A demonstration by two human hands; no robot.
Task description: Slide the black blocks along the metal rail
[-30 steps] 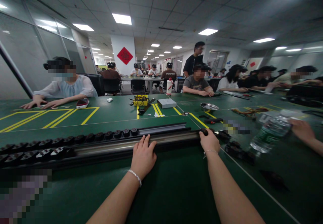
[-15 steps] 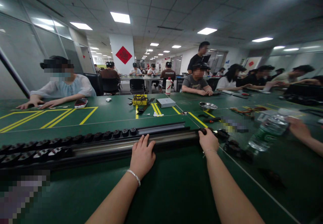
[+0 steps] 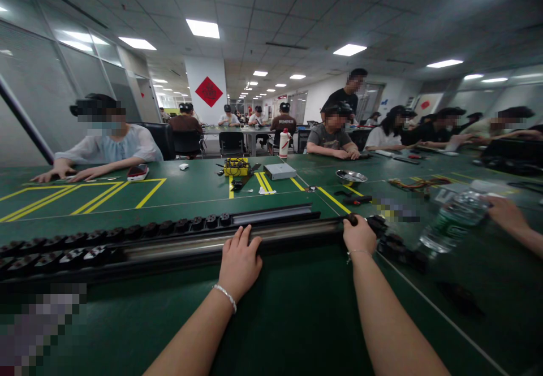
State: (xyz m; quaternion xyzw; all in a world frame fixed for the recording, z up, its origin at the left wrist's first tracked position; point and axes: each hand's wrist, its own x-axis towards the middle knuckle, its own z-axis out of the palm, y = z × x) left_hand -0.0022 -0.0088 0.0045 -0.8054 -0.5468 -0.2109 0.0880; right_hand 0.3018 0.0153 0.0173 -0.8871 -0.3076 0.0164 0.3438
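Observation:
A long black rail (image 3: 178, 246) with a silvery middle strip lies across the green table (image 3: 297, 314) in front of me. A row of several small black parts (image 3: 127, 232) sits along its left half. My left hand (image 3: 240, 263) rests on the rail's near edge, fingers laid over it and slightly apart. My right hand (image 3: 360, 236) is closed around the rail's right end. More small black parts (image 3: 399, 251) lie just right of that end.
Another person's hand (image 3: 507, 215) at the right holds a tilted plastic water bottle (image 3: 452, 220). Farther back lie a yellow box (image 3: 236, 167), a grey box (image 3: 280, 171) and a metal bowl (image 3: 351, 177). A seated person (image 3: 106, 147) rests hands on the table at left.
My right hand has slid a little to the right along the rail's end. The standing person at the back has stepped right. My left hand has stayed put.

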